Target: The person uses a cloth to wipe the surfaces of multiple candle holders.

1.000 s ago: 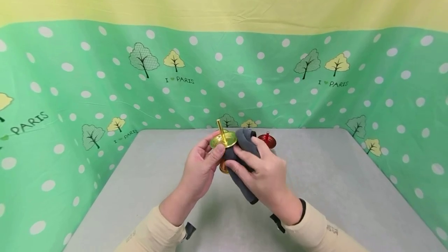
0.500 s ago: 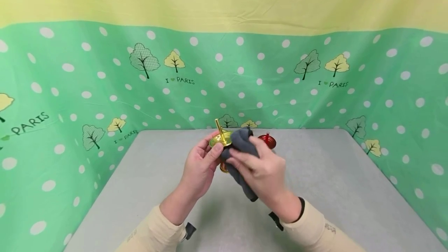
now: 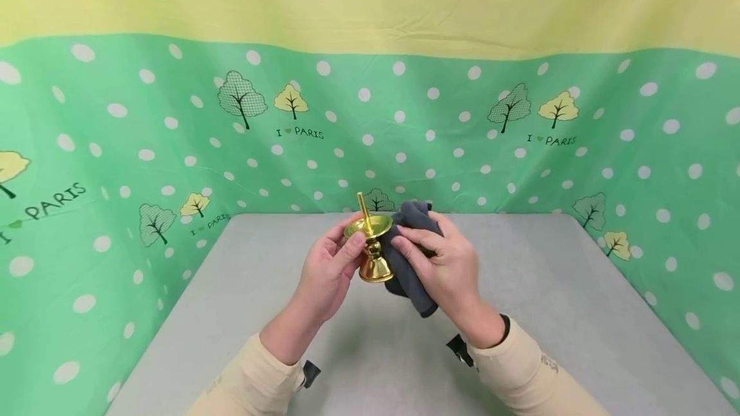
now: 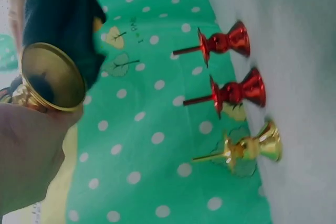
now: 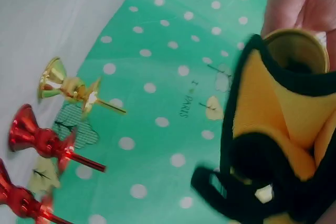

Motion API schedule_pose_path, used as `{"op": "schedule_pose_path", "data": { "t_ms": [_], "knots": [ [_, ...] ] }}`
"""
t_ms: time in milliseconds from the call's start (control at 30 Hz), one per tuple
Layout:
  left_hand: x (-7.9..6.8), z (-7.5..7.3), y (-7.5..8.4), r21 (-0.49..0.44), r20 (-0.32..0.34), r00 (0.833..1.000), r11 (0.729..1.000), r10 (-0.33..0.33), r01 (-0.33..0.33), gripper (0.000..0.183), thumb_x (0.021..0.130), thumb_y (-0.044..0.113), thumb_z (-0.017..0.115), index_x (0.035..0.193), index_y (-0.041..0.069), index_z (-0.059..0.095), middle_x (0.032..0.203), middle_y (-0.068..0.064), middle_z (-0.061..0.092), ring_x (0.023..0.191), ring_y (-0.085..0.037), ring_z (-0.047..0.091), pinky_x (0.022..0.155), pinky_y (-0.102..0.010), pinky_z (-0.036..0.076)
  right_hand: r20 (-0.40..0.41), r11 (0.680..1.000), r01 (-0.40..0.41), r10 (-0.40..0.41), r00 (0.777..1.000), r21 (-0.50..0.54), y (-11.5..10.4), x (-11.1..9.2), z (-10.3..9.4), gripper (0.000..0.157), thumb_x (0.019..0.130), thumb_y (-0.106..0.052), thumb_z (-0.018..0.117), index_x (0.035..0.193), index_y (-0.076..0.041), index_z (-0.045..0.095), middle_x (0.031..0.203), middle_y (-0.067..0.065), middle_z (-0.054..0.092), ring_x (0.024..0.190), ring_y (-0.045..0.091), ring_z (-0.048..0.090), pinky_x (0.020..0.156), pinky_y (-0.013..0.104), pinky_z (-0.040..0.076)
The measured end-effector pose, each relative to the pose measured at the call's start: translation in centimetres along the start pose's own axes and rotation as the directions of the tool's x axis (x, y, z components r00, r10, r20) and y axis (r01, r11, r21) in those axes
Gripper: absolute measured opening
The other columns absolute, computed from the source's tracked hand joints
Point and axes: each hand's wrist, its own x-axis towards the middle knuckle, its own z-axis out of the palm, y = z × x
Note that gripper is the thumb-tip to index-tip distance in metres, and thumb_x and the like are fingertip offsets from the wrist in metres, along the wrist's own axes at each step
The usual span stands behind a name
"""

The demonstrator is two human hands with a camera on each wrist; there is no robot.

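Observation:
My left hand (image 3: pixel 326 271) holds a shiny gold candlestick (image 3: pixel 376 268) by its dish, thumb on the near rim. Its spike points up and its flared foot hangs above the table. In the left wrist view the hollow underside of the candlestick (image 4: pixel 55 77) faces the camera. Bunched in my right hand (image 3: pixel 451 268) is a dark grey cloth (image 3: pixel 413 278), pinched between thumb and fingers just right of the candlestick. The right wrist view shows the cloth's orange side (image 5: pixel 262 103) with a black edge. Whether cloth and candlestick touch, I cannot tell.
Two red candlesticks (image 4: pixel 231 40) (image 4: pixel 239 93) and another gold candlestick (image 4: pixel 252 148) stand upright in a row on the grey table (image 3: pixel 254 262). The hands and cloth hide them in the head view. A green dotted curtain (image 3: pixel 399 114) rises behind and at both sides.
The cloth has pulled back to the right from the candlestick's dish, uncovering its stem and foot. It now covers the red candlestick seen behind earlier. My left hand keeps its hold.

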Motion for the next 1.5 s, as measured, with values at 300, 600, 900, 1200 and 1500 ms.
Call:
{"op": "schedule_pose_path", "data": {
  "t_ms": [300,600,900,1200,1500],
  "knots": [
    [0.3,0.7,-0.2,0.157,-0.113,0.993,0.987,-0.021,0.038,0.056,0.107,0.015,0.066,0.157,0.003,0.043,0.152,-0.024,0.056,0.126,-0.017,0.067,0.102,-0.023,0.058,-0.013,0.984,0.140,-0.143,0.990,-0.107,0.0,-1.2,1.1,0.023,0.090,-0.036,0.088,0.106,-0.021,0.087,0.118,0.018,0.076,0.095,0.032,0.078,0.074,0.048,0.067],
    [0.8,0.7,-0.4,0.062,-0.193,0.981,0.998,0.001,0.011,0.059,0.102,0.008,0.072,0.155,-0.003,0.048,0.150,-0.022,0.053,0.123,-0.016,0.070,0.101,-0.023,0.059,-0.019,0.991,0.084,-0.087,0.996,-0.107,1.1,-0.5,1.5,0.023,0.087,-0.030,0.091,0.107,-0.018,0.087,0.117,0.017,0.077,0.096,0.032,0.077,0.075,0.049,0.066],
    [1.0,-0.3,-0.5,-0.040,-0.086,0.996,0.999,-0.019,0.016,0.046,0.109,0.012,0.061,0.148,-0.007,0.044,0.122,-0.002,0.069,0.107,-0.010,0.072,0.095,-0.024,0.061,0.054,0.992,0.104,-0.101,0.993,-0.064,0.9,0.4,0.9,0.020,0.091,-0.034,0.087,0.105,-0.019,0.088,0.117,0.016,0.077,0.098,0.032,0.078,0.080,0.048,0.066],
    [1.0,-1.0,-0.7,-0.013,0.060,0.997,0.999,-0.040,0.041,0.050,0.114,0.025,0.051,0.155,-0.001,0.038,0.137,-0.003,0.065,0.120,-0.012,0.068,0.099,-0.024,0.057,0.052,0.989,0.144,-0.142,0.988,-0.027,0.8,-0.2,0.7,0.023,0.088,-0.031,0.090,0.107,-0.019,0.087,0.118,0.017,0.077,0.101,0.032,0.077,0.078,0.047,0.066],
    [1.2,-0.7,-0.9,-0.093,-0.027,1.000,0.996,-0.009,0.007,0.058,0.102,0.025,0.074,0.148,0.000,0.049,0.126,-0.001,0.070,0.114,-0.012,0.071,0.095,-0.024,0.061,-0.047,0.995,0.101,-0.102,0.994,-0.025,-0.2,-0.7,1.7,0.021,0.088,-0.031,0.090,0.104,-0.017,0.088,0.118,0.019,0.077,0.097,0.032,0.077,0.075,0.046,0.067]
  ]
}}
